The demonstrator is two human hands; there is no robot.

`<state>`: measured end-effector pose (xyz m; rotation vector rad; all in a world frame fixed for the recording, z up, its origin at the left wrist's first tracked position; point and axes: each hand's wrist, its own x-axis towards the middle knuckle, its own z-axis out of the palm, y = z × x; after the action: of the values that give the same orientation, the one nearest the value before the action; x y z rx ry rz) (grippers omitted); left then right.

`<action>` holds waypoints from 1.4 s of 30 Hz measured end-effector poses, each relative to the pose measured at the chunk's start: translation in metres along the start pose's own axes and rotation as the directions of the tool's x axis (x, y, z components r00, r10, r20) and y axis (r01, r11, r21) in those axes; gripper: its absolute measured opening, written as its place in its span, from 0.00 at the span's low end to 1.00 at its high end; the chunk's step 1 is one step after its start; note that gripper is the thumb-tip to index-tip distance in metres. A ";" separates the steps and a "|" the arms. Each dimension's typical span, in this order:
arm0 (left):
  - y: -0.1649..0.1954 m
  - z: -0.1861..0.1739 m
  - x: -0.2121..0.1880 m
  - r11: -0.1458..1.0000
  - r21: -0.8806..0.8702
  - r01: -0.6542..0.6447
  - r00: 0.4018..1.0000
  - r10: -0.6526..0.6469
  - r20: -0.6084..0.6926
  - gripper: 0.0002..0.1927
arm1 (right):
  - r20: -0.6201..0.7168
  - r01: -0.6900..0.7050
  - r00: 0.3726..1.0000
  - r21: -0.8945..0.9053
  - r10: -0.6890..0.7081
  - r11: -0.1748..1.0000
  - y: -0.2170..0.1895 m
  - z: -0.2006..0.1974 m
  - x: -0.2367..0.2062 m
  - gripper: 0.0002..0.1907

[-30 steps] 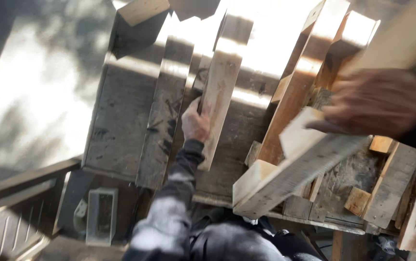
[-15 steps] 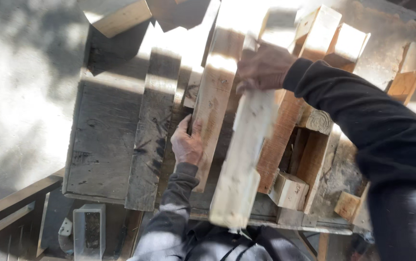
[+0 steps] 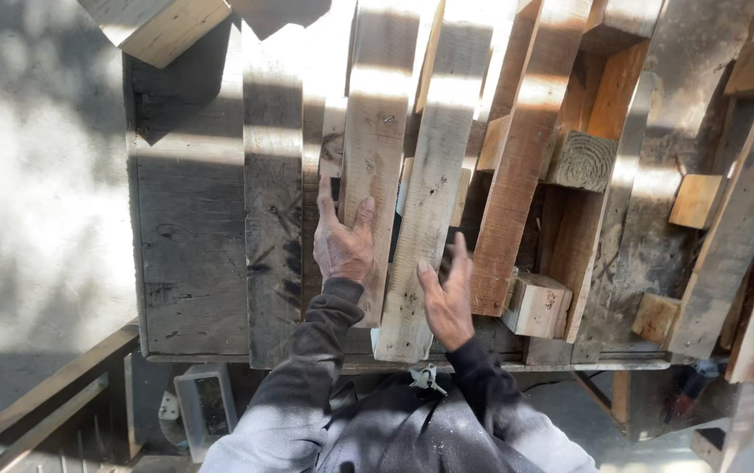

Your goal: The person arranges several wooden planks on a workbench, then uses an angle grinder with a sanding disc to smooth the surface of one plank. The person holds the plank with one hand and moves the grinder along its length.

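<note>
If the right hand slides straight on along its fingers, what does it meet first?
Probably the reddish-brown wooden plank: the right hand is open, its fingers pointing up the gap between that plank and the pale grey weathered board. Depth is unclear.

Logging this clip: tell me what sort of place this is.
Probably an outdoor woodworking spot: a weathered grey plank workbench in dappled sunlight, piled with long pale reclaimed boards and short sawn wood offcut blocks.
</note>
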<state>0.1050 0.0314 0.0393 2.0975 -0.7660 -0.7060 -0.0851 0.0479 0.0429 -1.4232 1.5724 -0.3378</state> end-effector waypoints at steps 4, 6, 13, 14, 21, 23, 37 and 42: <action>-0.010 0.001 -0.002 0.999 0.044 -0.019 0.996 0.015 0.088 0.40 | -0.038 0.058 0.998 0.215 -0.051 0.975 0.024 0.020 0.026 0.35; -0.012 -0.001 -0.002 1.000 -0.020 -0.015 0.993 0.017 0.114 0.42 | -0.060 0.017 0.998 0.411 0.009 0.911 0.030 0.024 0.042 0.32; -0.009 -0.004 -0.008 1.000 -0.004 -0.008 0.990 0.008 0.143 0.54 | -0.086 0.083 0.994 0.149 -0.071 0.985 0.017 0.023 0.097 0.29; -0.008 -0.004 -0.009 1.000 0.023 0.005 0.991 -0.008 0.136 0.55 | -0.074 0.093 0.994 0.216 -0.078 0.972 0.014 0.022 0.102 0.29; 0.001 0.001 -0.004 0.971 0.173 0.165 0.960 -0.199 0.199 0.65 | -0.064 0.222 0.975 0.285 -0.212 0.933 -0.001 0.019 0.108 0.29; 0.000 0.003 -0.005 0.966 0.195 0.168 0.961 -0.205 0.187 0.66 | -0.027 0.223 0.974 0.318 -0.226 0.921 -0.006 0.016 0.107 0.30; -0.021 0.016 -0.012 0.968 0.253 -0.002 0.990 -0.035 0.140 0.46 | -0.062 0.150 0.988 0.620 -0.143 0.770 -0.051 -0.058 0.032 0.30; -0.002 -0.001 -0.031 0.984 0.175 -0.014 1.000 0.010 0.025 0.37 | -0.096 0.132 0.991 0.753 -0.090 0.645 -0.036 -0.154 -0.023 0.30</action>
<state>0.0856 0.0552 0.0450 2.2442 -0.8808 -0.6792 -0.1853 -0.0007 0.1581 -0.8295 1.1399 -0.9936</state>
